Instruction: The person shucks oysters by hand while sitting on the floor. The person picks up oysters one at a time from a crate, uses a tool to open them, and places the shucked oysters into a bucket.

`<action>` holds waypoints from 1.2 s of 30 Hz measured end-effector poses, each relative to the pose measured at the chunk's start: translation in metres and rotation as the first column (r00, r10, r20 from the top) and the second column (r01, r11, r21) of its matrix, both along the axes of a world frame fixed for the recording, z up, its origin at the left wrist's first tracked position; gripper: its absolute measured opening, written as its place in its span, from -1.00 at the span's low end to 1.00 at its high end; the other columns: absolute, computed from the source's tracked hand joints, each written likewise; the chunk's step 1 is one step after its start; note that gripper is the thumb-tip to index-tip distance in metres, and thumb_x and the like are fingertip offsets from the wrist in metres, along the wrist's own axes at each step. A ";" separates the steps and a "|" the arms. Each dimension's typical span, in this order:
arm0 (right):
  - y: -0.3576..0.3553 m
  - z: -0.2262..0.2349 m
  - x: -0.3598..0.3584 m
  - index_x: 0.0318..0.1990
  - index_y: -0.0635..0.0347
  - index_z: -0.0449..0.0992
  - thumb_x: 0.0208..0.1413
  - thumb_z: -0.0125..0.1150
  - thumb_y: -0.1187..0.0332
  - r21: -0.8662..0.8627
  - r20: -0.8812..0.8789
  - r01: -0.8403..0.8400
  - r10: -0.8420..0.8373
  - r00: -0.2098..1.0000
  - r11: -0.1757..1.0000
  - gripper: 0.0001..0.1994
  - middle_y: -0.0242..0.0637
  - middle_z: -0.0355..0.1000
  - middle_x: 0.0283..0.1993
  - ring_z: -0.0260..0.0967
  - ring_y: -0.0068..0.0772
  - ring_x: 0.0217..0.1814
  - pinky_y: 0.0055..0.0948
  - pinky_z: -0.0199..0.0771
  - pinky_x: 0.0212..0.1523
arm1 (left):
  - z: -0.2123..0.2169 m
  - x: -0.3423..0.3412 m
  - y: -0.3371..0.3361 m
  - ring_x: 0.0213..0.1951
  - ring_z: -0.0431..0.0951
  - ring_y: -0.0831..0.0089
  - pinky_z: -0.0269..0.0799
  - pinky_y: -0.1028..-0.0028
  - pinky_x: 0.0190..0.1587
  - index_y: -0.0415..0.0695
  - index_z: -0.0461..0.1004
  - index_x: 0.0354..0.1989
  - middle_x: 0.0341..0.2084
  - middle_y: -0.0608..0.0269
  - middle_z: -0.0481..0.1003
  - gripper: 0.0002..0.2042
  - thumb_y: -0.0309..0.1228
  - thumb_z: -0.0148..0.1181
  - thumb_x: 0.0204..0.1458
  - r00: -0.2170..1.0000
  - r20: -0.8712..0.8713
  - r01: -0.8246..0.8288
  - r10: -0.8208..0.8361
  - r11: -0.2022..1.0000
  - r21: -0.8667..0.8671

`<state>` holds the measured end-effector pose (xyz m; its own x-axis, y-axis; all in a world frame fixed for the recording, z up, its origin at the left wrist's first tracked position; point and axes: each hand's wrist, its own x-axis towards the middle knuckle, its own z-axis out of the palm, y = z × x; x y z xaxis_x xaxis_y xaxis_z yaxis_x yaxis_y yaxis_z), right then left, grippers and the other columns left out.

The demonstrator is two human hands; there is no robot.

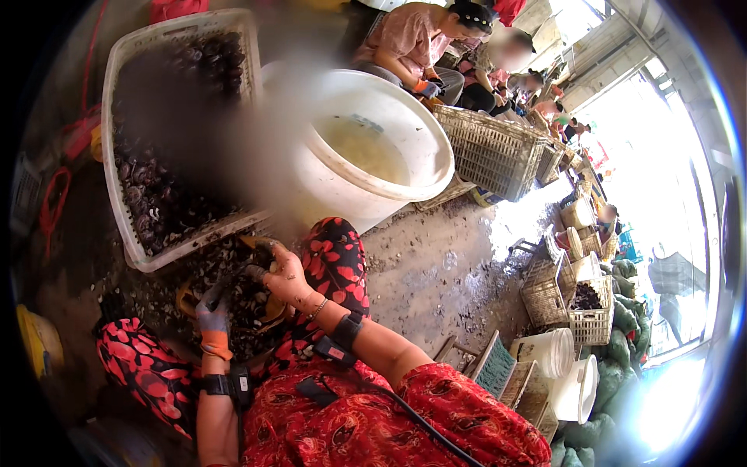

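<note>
My left hand (212, 315) wears a grey glove with an orange cuff. Its fingers are closed over a container of dark shell pieces (247, 300) between my knees; whatever they grip is too small and dark to make out. Close beside it, my bare right hand (288, 280) has dark-tipped fingers pinched together, and what is in them cannot be made out. Beyond both hands stands a white plastic crate (128, 226) heaped with dark shellfish (148, 187). A dark smear on the lens hides part of the crate.
A large white tub (350, 175) of cloudy water stands right of the crate. Co-workers (412, 43) sit beyond it near a stacked basket (490, 152). More baskets (548, 292), white buckets (576, 389) and green sacks (615, 381) line the right. Shell bits litter the wet floor (436, 265).
</note>
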<state>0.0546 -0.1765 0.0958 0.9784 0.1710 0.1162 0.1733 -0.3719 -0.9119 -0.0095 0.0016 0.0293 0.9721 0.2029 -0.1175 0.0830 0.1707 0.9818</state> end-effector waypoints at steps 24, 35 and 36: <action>-0.001 0.008 -0.003 -0.17 0.34 0.41 -0.11 0.27 0.52 0.020 -0.338 -0.356 0.341 0.877 0.934 -0.70 -0.40 0.41 -0.25 0.32 -0.64 -0.26 -0.65 0.35 -0.28 | 0.017 -0.001 0.035 -0.14 0.42 0.24 0.27 0.37 -0.02 -0.11 0.52 -0.26 -0.28 0.16 0.49 -0.76 -0.55 0.13 -0.17 0.989 0.051 0.081 -0.137 0.805 0.588; 0.016 0.005 -0.015 -0.13 0.34 0.40 -0.08 0.21 0.56 0.324 -0.575 -0.199 0.359 0.735 0.925 -0.70 -0.36 0.43 -0.28 0.34 -0.60 -0.35 -0.66 0.36 -0.37 | -0.002 0.005 0.023 -0.38 0.45 0.62 0.38 0.60 -0.27 -0.18 0.51 -0.25 -0.39 0.28 0.53 -0.83 -0.45 0.16 -0.03 0.964 -0.210 -0.167 0.160 0.986 -0.016; 0.012 0.006 -0.010 -0.12 0.35 0.39 -0.09 0.22 0.56 0.376 -0.616 -0.082 0.315 0.722 0.923 -0.69 -0.36 0.43 -0.27 0.34 -0.59 -0.33 -0.65 0.37 -0.36 | 0.002 0.007 0.032 -0.39 0.46 0.61 0.38 0.61 -0.26 -0.18 0.52 -0.26 -0.41 0.28 0.53 -0.86 -0.49 0.14 -0.01 0.972 -0.125 -0.210 0.199 0.974 -0.083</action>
<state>0.0448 -0.1649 0.1015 0.7725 0.4404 -0.4575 -0.4706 -0.0868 -0.8781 -0.0029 0.0336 0.0318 0.8898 0.3790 -0.2542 0.1479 0.2874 0.9463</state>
